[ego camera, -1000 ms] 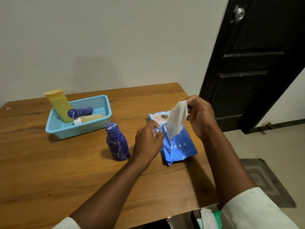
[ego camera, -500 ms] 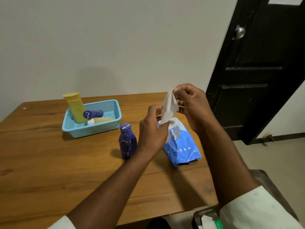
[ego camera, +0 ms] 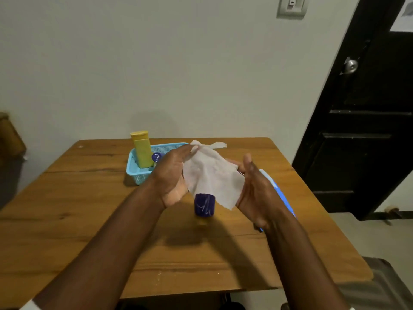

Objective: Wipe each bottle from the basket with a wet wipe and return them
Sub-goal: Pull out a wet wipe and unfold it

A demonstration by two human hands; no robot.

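Wooden table (ego camera: pixel 89 220) against pale wall (ego camera: pixel 156 63)

Three bottles (ego camera: pixel 204 204), one basket (ego camera: pixel 134 171), one wipe (ego camera: pixel 212 175).

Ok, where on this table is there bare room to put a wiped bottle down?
Bare wood left of the blue basket and along the near edge of the table. Crowded mid-table: purple bottle, wipe, both hands, wipes pack.

matt thin cloth-like wipe (ego camera: pixel 212 175), grainy wood table (ego camera: pixel 89 209), perforated plastic basket (ego camera: pixel 136 173), glossy blue bottle (ego camera: pixel 204 205).
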